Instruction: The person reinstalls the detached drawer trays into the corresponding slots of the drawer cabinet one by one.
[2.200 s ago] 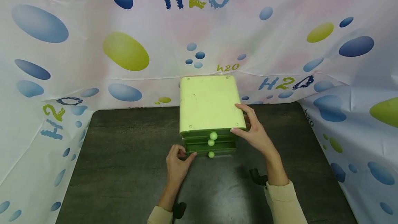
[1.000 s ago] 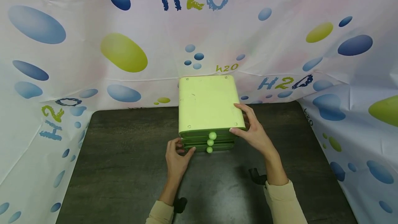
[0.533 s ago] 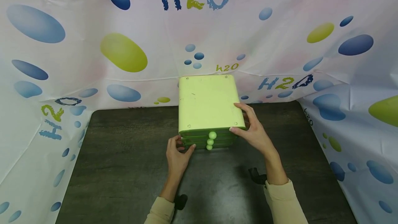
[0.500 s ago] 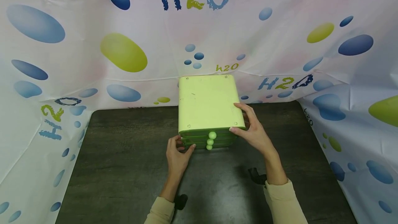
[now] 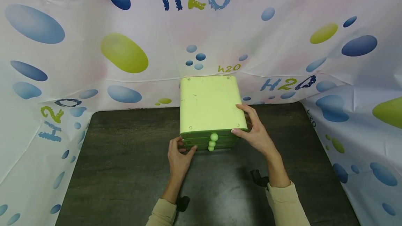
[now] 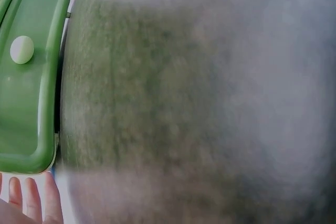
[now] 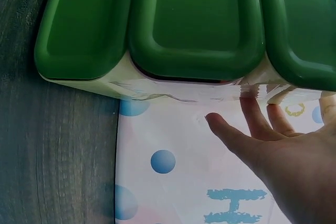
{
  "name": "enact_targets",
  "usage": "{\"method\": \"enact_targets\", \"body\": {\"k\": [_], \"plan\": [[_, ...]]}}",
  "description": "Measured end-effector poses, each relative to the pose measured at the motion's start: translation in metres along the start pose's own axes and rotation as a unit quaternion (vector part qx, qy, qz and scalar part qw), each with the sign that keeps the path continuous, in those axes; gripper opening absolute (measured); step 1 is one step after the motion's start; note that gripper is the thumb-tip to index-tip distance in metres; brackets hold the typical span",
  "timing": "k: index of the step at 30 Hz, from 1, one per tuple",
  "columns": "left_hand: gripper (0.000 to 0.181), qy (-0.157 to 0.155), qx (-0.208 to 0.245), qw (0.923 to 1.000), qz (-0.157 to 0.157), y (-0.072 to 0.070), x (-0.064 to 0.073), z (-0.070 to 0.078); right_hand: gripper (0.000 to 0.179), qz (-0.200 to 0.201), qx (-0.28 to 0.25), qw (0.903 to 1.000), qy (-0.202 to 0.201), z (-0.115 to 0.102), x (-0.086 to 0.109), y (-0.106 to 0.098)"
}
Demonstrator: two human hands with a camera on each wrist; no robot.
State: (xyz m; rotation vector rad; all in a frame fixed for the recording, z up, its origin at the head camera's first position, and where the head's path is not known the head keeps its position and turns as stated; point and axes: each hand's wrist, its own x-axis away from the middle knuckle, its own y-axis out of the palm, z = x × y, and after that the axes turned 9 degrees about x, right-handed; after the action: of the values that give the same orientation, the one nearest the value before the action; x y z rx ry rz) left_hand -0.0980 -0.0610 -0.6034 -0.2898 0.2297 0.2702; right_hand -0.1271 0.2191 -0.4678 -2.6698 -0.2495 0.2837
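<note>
A small chest of drawers (image 5: 211,104) stands at the back of the table, pale lime on top, with three green drawer fronts one above another. Each front has a round light-green knob, and all three drawers sit pushed in. My left hand (image 5: 179,159) is at the lower left corner, thumb against the bottom drawer (image 5: 223,147). In the left wrist view its extended fingers (image 6: 33,200) lie beside that drawer's end. At the upper right front corner my right hand (image 5: 259,137) holds the chest, thumb at the front edge. The right wrist view has fingertips (image 7: 251,106) against the side panel.
The dark wood-look table (image 5: 125,170) extends around the chest. Behind it and on both sides hangs a white sheet (image 5: 169,44) with blue and green spots and "H2O" lettering. Dark wrist-worn pieces (image 5: 182,203) show by both forearms.
The bottom drawer stood partly out and has slid back into the chest, the left hand moving with it away from the person. The right hand has stayed at its corner.
</note>
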Motion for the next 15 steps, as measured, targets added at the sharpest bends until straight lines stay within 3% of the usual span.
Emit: {"method": "enact_targets", "body": {"k": [8, 12, 15], "plan": [[0.06, 0.001, -0.014, 0.9998, -0.011, -0.001, -0.001, 0.0, 0.08, 0.002, 0.014, 0.9999, 0.009, -0.01, 0.002, 0.0], [0.064, 0.016, -0.031, 0.9984, -0.044, -0.007, -0.001, -0.001, 0.084, 0.004, 0.019, 0.9998, -0.008, -0.023, 0.007, 0.001], [0.074, 0.025, -0.052, 0.9951, -0.081, -0.014, -0.003, -0.001, 0.094, 0.006, 0.043, 0.9989, -0.017, -0.015, 0.01, 0.002]]}}
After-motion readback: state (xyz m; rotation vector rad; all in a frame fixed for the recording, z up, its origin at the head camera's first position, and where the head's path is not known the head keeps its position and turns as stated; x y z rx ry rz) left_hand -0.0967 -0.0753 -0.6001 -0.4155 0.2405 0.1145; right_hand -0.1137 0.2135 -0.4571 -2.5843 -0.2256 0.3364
